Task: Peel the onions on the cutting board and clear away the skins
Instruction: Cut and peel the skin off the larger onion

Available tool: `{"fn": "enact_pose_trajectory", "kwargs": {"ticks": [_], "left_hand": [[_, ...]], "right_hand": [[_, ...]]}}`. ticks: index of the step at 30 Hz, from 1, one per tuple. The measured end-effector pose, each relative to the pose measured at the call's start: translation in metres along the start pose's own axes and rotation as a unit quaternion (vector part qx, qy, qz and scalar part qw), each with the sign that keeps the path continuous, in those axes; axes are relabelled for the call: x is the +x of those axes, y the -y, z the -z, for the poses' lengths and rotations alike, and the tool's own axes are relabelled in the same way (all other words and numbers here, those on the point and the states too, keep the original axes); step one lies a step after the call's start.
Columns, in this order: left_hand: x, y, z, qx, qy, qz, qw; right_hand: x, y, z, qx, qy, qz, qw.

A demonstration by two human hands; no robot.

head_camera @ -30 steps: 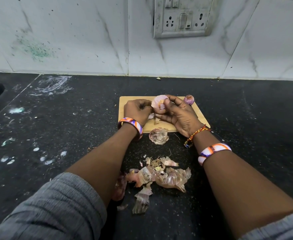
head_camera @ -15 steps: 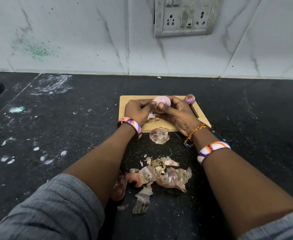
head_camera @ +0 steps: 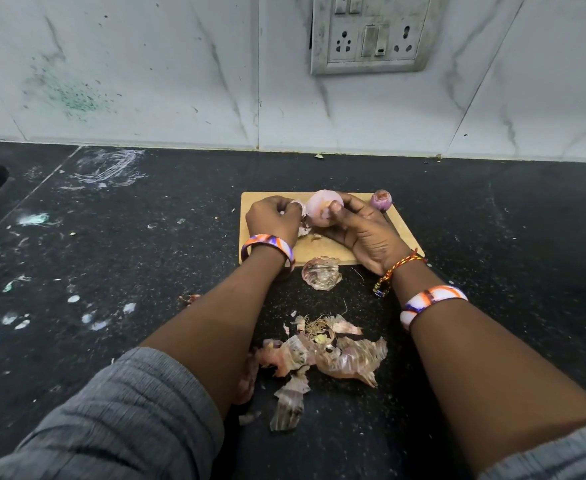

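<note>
Head view puts the onion (head_camera: 321, 211) over the far part of the wooden cutting board (head_camera: 326, 252), held just above it. The right hand (head_camera: 360, 230) grasps it, thumb pressed on its pale, mostly bare side. The left hand (head_camera: 272, 220) is curled on a strip of skin (head_camera: 298, 207) at the onion's left side. Peeling of this onion looks nearly done. Next, by my judgement, the strip must be pulled free and dropped. A second onion (head_camera: 381, 199) sits at the board's far right edge. A loose skin cup (head_camera: 321, 273) lies at the near edge, and a pile of skins (head_camera: 329, 355) lies nearer on the dark desk (head_camera: 492, 237), not yet cleared.
</note>
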State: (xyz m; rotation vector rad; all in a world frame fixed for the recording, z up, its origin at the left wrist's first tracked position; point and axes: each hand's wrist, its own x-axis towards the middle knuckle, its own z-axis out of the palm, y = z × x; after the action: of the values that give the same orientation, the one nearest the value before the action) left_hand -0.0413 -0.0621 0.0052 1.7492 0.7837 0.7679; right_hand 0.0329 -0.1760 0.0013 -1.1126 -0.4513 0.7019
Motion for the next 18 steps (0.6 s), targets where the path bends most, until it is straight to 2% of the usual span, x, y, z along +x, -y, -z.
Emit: {"fn": "enact_pose_trajectory", "kwargs": {"ticks": [4, 10, 13, 18], "left_hand": [[0.005, 0.004, 0.002, -0.038, 0.004, 0.017, 0.999], [-0.002, 0.003, 0.002, -0.039, 0.067, -0.035, 0.996], [-0.005, 0.001, 0.001, -0.008, 0.104, -0.056, 0.993], [-0.006, 0.001, 0.002, 0.020, 0.105, -0.072, 0.992]], "right_hand": [[-0.001, 0.006, -0.001, 0.100, -0.054, 0.007, 0.993], [-0.002, 0.005, -0.007, 0.036, -0.067, 0.012, 0.997], [-0.002, 0.005, -0.007, 0.023, -0.046, 0.014, 0.999], [-0.004, 0.005, -0.009, -0.021, -0.017, 0.006, 1.000]]}}
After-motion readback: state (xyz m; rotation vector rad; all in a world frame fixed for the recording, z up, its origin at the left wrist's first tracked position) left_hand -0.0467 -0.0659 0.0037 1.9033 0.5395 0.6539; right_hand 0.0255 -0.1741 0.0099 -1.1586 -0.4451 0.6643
